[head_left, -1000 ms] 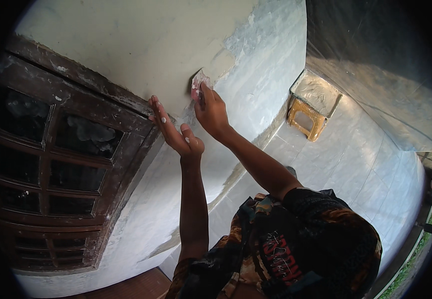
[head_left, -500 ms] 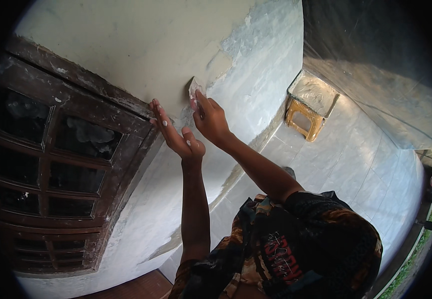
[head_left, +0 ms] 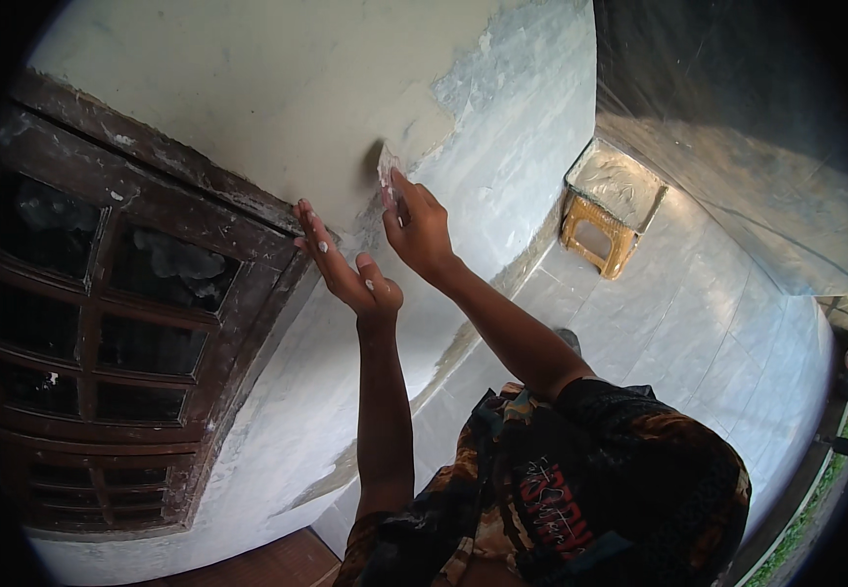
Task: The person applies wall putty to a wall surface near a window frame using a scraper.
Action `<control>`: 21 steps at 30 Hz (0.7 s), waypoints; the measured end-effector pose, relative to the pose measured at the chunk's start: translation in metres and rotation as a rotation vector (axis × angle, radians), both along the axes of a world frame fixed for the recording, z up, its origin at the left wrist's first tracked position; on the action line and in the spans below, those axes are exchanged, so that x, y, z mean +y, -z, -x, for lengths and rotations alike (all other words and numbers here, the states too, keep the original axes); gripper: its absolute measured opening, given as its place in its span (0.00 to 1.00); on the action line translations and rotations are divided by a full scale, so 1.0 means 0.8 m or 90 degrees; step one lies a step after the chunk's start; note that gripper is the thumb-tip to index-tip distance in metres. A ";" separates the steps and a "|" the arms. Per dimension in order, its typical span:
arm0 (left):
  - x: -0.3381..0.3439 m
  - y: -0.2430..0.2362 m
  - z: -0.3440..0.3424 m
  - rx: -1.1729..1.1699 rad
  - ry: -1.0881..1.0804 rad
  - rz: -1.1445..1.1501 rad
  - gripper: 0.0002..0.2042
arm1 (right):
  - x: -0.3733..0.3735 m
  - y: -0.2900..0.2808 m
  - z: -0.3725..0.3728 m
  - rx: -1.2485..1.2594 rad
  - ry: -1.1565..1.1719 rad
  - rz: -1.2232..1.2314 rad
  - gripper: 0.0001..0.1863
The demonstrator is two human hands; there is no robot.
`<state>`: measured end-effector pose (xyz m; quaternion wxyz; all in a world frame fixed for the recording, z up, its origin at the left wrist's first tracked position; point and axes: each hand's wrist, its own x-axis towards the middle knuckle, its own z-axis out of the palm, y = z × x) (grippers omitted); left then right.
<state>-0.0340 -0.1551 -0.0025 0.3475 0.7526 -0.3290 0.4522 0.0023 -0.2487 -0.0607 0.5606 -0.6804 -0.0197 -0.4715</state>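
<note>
My right hand [head_left: 420, 230] grips a putty knife [head_left: 388, 164] with a pinkish, smeared surface, its blade against the plastered wall [head_left: 248, 78] beside a patchy grey edge. My left hand [head_left: 350, 274], spotted with white material, is held open with fingers raised at the corner of the dark wooden window frame [head_left: 164, 157]; whether they touch it, I cannot tell. The frame and its small dark panes [head_left: 155, 347] are flecked with white smears.
On the right, a tray [head_left: 615, 181] of pale paste sits at a yellow plastic stool [head_left: 600, 240] on the grey tiled floor [head_left: 698, 342]. A draped dark sheet [head_left: 727, 108] covers the upper right. A strip of grass [head_left: 805, 509] shows beyond the floor's edge.
My right hand with the putty knife dipped slightly down and left, then moved a little back up. My left hand has shifted slightly and stays open near the frame's corner.
</note>
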 end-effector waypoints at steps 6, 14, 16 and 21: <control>-0.005 -0.003 0.004 0.001 -0.010 0.014 0.32 | -0.068 -0.026 -0.050 0.047 0.131 -0.033 0.28; -0.002 0.001 -0.001 -0.003 0.002 -0.004 0.31 | 0.017 0.005 0.007 -0.023 -0.001 0.006 0.29; 0.004 0.000 0.002 -0.009 -0.002 -0.002 0.31 | -0.024 -0.019 -0.006 -0.010 0.077 -0.028 0.28; -0.009 -0.002 0.006 -0.017 0.006 -0.003 0.31 | -0.051 -0.009 -0.064 0.068 0.164 0.044 0.29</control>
